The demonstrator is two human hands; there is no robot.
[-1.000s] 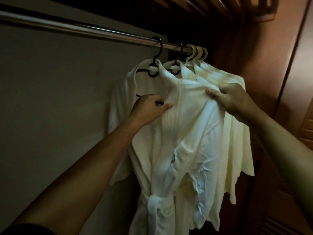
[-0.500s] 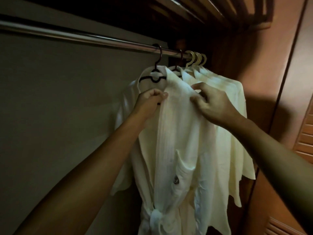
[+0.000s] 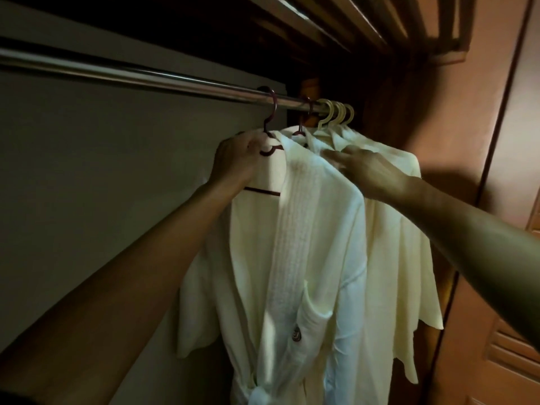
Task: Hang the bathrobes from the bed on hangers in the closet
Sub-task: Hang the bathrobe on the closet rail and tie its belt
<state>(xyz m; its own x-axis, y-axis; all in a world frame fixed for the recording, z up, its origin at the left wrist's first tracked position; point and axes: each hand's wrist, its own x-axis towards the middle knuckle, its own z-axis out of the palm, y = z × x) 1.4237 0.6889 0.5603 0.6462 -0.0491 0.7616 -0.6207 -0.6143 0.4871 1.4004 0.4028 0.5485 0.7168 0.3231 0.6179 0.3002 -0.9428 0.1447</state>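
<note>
The front bathrobe (image 3: 306, 229) is hanging in the centre of the frame on a dark hanger (image 3: 270, 152), whose hook is sitting over the closet rod (image 3: 146, 77) running from the left edge toward the upper centre. The left hand (image 3: 236, 159) is reaching up from the lower left; its grip is curling around the robe's shoulder fabric right beside the hanger neck, pinching the cloth there. The right hand (image 3: 371, 171) is coming in from the right edge, and its grip is spread, the fingers lying straight and flat across the robe's other shoulder; the fingertips are blurring, so exact contact at the tips cannot be told. The robe's collar is falling open below the hanger bar, a chest pocket with a small dark emblem (image 3: 296, 334) is showing lower centre, and the tied belt (image 3: 257, 396) is showing at the bottom edge. Just behind, toward the right, further bathrobes (image 3: 400, 244) are hanging on a second dark hanger (image 3: 304, 121) and three cream hangers (image 3: 336, 112), packing closely together at the rod's right end. A slatted shelf (image 3: 365, 21) is spanning the upper right, and a louvred door (image 3: 514, 331) is occupying the right edge.
</note>
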